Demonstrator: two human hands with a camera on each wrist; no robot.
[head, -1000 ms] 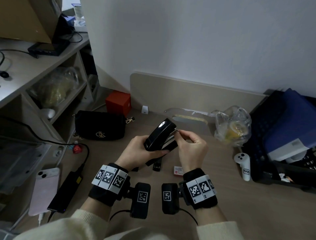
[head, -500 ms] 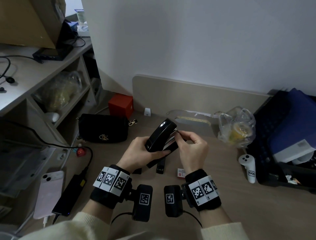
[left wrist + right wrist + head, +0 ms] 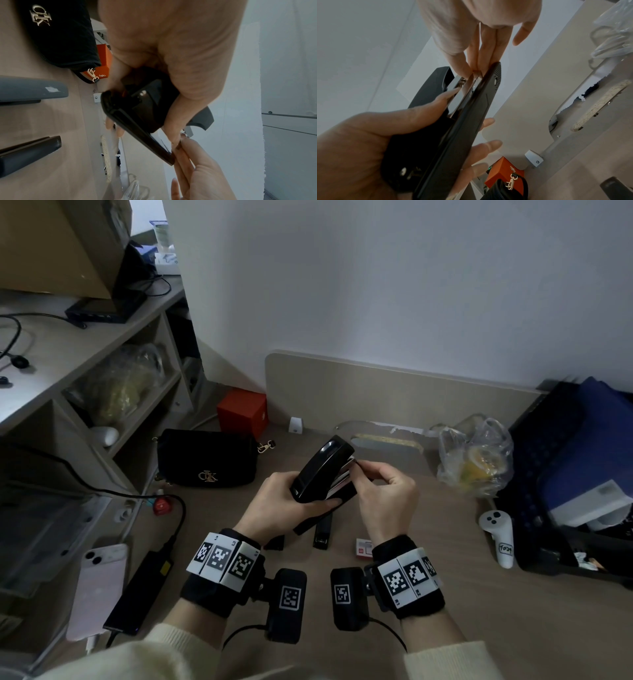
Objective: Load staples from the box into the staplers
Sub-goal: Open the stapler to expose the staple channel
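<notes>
Frame centre, head view: left hand (image 3: 274, 505) wraps the black stapler (image 3: 322, 470), lid hinged up, held above the desk (image 3: 445, 628). Right of it, right hand (image 3: 387, 494) pinches at the metal channel's front end; staple strip not discernible. Lower centre: staple box (image 3: 363, 548) on desk. Risk: a skewed entry could jam the strip, or the pinch slips and staples scatter.

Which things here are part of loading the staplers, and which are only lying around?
For the job: the open stapler, held in the left hand; the right hand, pinching at its front; two more staplers on the desk; the small staple box.

Lying about: black handbag, red box, pink phone, white controller, plastic bag.
</notes>
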